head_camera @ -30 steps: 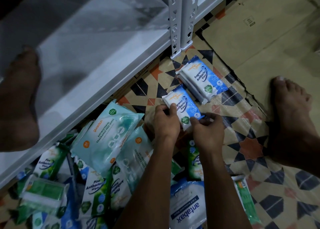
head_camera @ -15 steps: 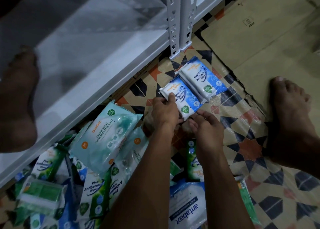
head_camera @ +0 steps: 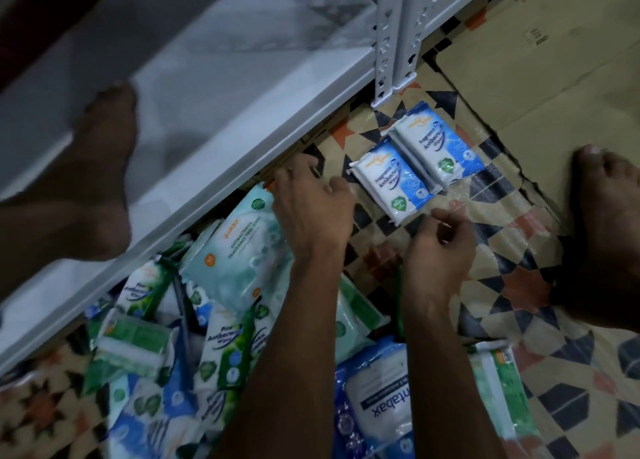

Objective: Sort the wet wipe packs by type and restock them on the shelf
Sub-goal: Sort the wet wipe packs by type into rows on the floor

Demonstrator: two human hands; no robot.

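A single head-worn camera looks steeply down, close over the floor (head_camera: 519, 382), with the shelf (head_camera: 194, 119) edge at upper left.

Antabax pack (head_camera: 377, 403) under forearm, cropped

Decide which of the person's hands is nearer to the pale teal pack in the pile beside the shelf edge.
Left. The left hand overlaps the pale teal pack's upper right corner, though contact cannot be told. The right hand hangs well off to its right, over the patterned floor.
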